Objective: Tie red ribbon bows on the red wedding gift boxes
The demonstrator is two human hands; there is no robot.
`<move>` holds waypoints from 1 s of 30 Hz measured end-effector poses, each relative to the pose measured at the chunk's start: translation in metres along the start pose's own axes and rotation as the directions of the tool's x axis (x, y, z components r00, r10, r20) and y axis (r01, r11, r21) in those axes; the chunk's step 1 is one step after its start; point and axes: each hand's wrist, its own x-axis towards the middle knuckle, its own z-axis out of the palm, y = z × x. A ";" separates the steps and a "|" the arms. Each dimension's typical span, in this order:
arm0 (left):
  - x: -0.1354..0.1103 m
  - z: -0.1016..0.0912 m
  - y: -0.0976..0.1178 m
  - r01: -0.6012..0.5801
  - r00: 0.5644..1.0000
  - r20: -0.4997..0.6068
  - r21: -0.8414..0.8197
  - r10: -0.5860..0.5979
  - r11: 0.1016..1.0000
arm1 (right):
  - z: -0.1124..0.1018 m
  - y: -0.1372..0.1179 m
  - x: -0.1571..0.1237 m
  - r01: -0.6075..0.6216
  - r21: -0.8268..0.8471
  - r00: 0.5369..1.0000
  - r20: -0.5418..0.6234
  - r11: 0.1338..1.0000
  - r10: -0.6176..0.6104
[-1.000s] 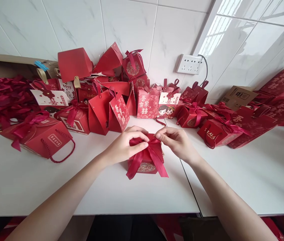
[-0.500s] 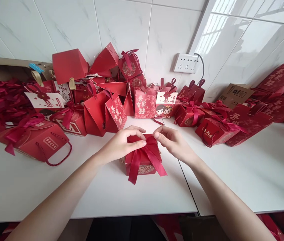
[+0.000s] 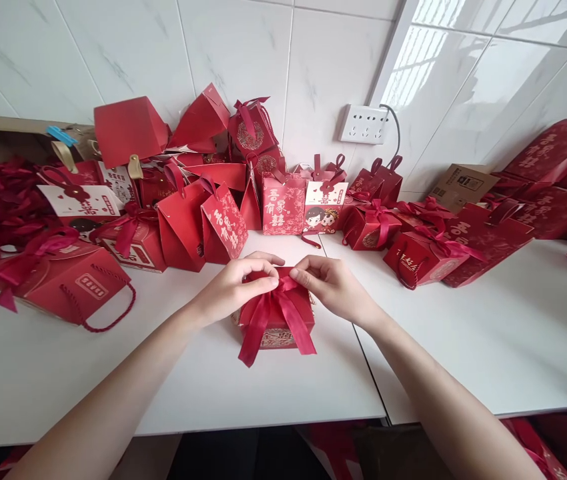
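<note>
A small red gift box (image 3: 277, 339) with a gold pattern on its front stands on the white table before me. On its top sits a red ribbon (image 3: 256, 327) tied at the middle, its two tails hanging down the front. My left hand (image 3: 243, 283) pinches the left part of the bow between thumb and fingers. From the other side, my right hand (image 3: 331, 283) has thumb and forefinger closed on the bow's right part. The fingers partly hide the loops.
Several red gift boxes (image 3: 283, 207) line the wall behind. A larger box with a rope handle (image 3: 83, 283) stands left, near a heap of ribbons (image 3: 3, 200). On the right are a ribboned box (image 3: 426, 260) and a cardboard box (image 3: 463, 183). A socket strip (image 3: 363, 125) is on the wall.
The view has shifted slightly, so most things appear further left. My right hand has closed in on the bow, and both hands keep pinching near its knot.
</note>
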 end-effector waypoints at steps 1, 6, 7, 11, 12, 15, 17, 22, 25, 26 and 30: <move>0.000 0.000 0.000 -0.004 1.000 -0.006 0.010 0.004 1.000 | 0.000 -0.001 -0.001 -0.015 0.000 1.000 -0.017 1.000 0.015; -0.001 0.002 -0.001 -0.018 0.999 -0.028 0.061 0.020 0.998 | -0.002 -0.008 -0.005 -0.091 -0.049 0.996 0.003 0.995 0.091; -0.001 0.003 -0.001 -0.021 0.999 -0.035 0.074 0.023 0.997 | -0.001 -0.008 -0.005 -0.093 -0.054 0.995 0.014 0.994 0.094; -0.001 0.004 -0.001 -0.025 0.998 -0.051 0.133 0.032 0.991 | 0.000 -0.006 -0.003 -0.085 0.019 0.996 0.036 0.996 0.084; -0.001 0.004 -0.001 -0.023 0.998 -0.051 0.147 0.031 0.989 | -0.001 -0.006 -0.002 -0.080 0.048 0.996 0.046 0.996 0.078; -0.002 0.003 -0.001 -0.023 0.999 -0.036 0.148 0.028 0.989 | -0.003 -0.005 -0.001 -0.072 0.115 0.995 0.081 0.991 0.063; -0.003 0.002 -0.001 -0.026 0.999 -0.015 0.108 0.028 0.994 | -0.005 -0.005 -0.001 -0.080 0.145 0.990 0.124 0.986 0.062; -0.002 0.001 -0.002 -0.018 1.000 0.006 0.055 0.018 0.998 | -0.007 -0.004 -0.001 -0.100 0.142 0.984 0.160 0.985 0.077; -0.002 0.002 -0.003 -0.020 1.000 0.009 0.096 0.019 0.995 | -0.006 -0.003 -0.001 -0.085 0.127 0.989 0.134 0.988 0.068; -0.002 0.002 -0.003 -0.024 1.000 0.015 0.109 0.022 0.994 | -0.006 -0.003 0.000 -0.080 0.125 0.989 0.134 0.989 0.063; -0.003 0.003 -0.003 -0.053 0.998 0.022 0.124 0.050 0.991 | -0.005 -0.002 0.001 -0.114 0.098 0.988 0.119 0.989 0.102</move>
